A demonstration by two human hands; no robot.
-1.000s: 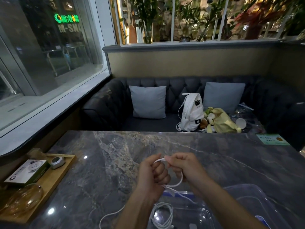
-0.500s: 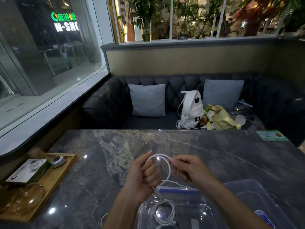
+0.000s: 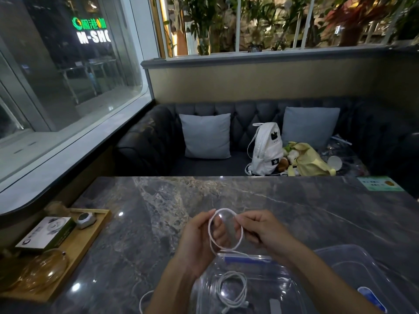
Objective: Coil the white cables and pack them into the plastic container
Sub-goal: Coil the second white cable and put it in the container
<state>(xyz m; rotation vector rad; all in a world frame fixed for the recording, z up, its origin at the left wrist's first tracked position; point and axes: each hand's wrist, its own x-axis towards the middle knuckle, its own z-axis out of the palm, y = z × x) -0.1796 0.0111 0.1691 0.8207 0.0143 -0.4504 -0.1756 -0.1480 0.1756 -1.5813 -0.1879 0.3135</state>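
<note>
A white cable forms a round loop held up between both hands above the grey marble table. My left hand pinches the loop's left side and my right hand pinches its right side. The cable's free end trails down past my left forearm to the table. Below the hands stands a clear plastic container with a blue latch. A second white cable, coiled, lies inside it.
The container's clear lid lies to the right with a blue clip. A wooden tray at the left holds a box, a small device and a glass dome. A green card lies at the far right corner. A sofa with cushions and bags stands behind.
The cable has grown from a small bend between the hands into a full round loop. Both hands have moved slightly apart and up in the view.
</note>
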